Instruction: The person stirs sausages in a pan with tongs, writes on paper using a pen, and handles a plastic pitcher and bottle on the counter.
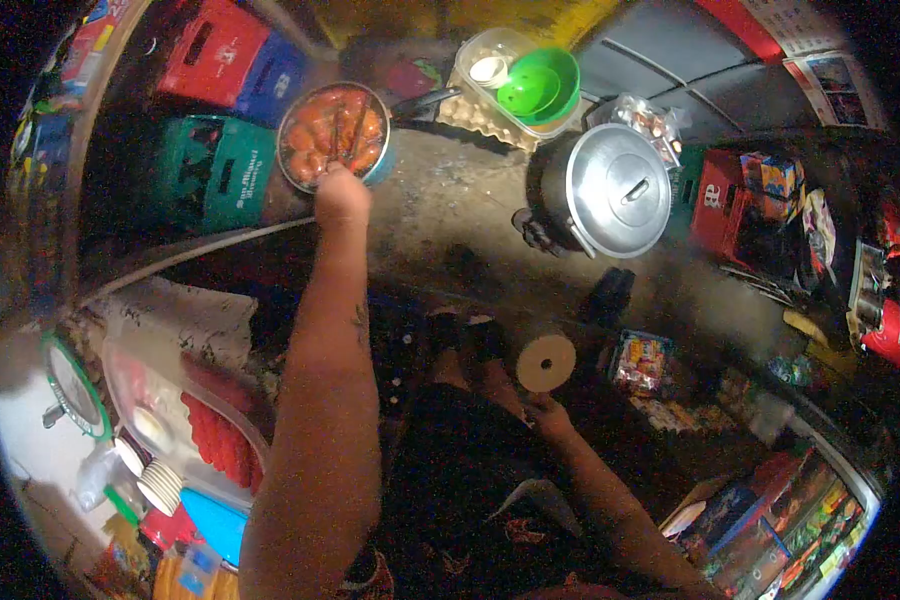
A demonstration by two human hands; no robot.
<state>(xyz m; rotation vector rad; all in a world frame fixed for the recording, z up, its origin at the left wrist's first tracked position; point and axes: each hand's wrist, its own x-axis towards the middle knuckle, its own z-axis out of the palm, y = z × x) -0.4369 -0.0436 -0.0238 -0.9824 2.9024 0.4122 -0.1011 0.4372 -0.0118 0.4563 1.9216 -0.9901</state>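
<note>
The left hand [342, 196] hides part of the utensil [358, 122], a lid [610, 185] the inside of the pot [555, 178]

Pieces [310, 132] in the pan [279, 141] are glistening orange-red around a dark utensil [361, 115]. Left of the pan, a red crate [213, 52] and a green crate [214, 175] are bearing white lettering. Well to the pan's right, a bowl [540, 84] is glowing bright green and a lidded pot [610, 205] is shining silver-grey. Below and right of the pan, a disc [532, 374] is showing plain beige around its dark centre.
</note>
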